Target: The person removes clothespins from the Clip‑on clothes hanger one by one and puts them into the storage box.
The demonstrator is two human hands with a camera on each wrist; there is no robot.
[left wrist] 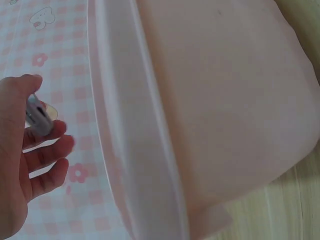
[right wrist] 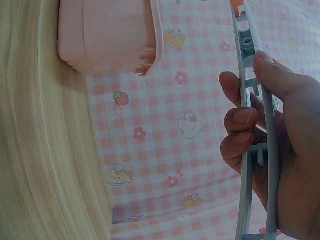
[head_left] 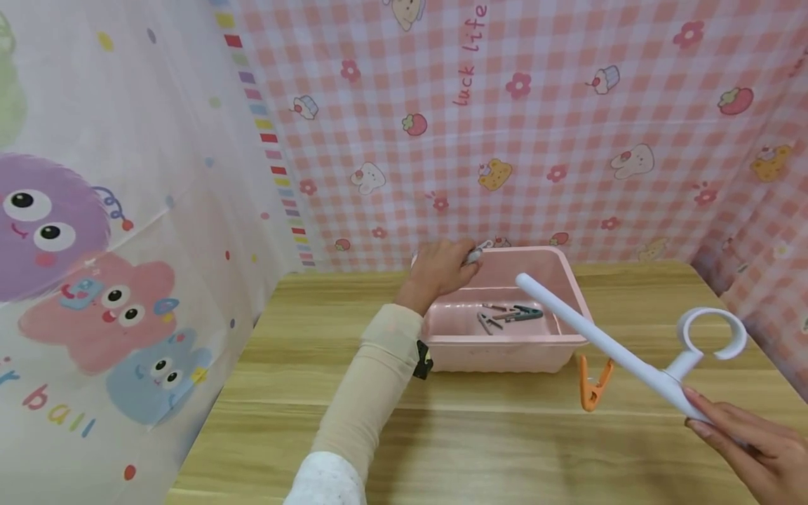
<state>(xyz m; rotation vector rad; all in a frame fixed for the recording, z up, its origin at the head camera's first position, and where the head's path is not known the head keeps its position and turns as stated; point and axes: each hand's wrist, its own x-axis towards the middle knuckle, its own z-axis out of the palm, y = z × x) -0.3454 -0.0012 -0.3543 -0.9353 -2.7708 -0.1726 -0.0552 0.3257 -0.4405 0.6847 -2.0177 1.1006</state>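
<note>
My left hand (head_left: 442,265) is over the back left of the pink bin (head_left: 499,356). It pinches a small grey clothespin (left wrist: 39,116) between thumb and forefinger, the other fingers loosely bent. At the right, my right hand (head_left: 751,438) grips a white plastic hanger (head_left: 606,340) by one end of its bar, with the round hook (head_left: 735,330) up. An orange clothespin (head_left: 592,386) shows just below the bar in the head view; in the right wrist view an orange piece (right wrist: 237,3) is at the hanger's far end. Several grey, pinkish and green clothespins (head_left: 520,313) lie in the bin.
The bin stands at the back of a wooden table (head_left: 480,435), close to a pink checked cloth (head_left: 549,147) that hangs behind. A white cloth with cartoon figures (head_left: 189,231) hangs along the left side. A dark wrist strap (head_left: 423,360) shows beside the left forearm.
</note>
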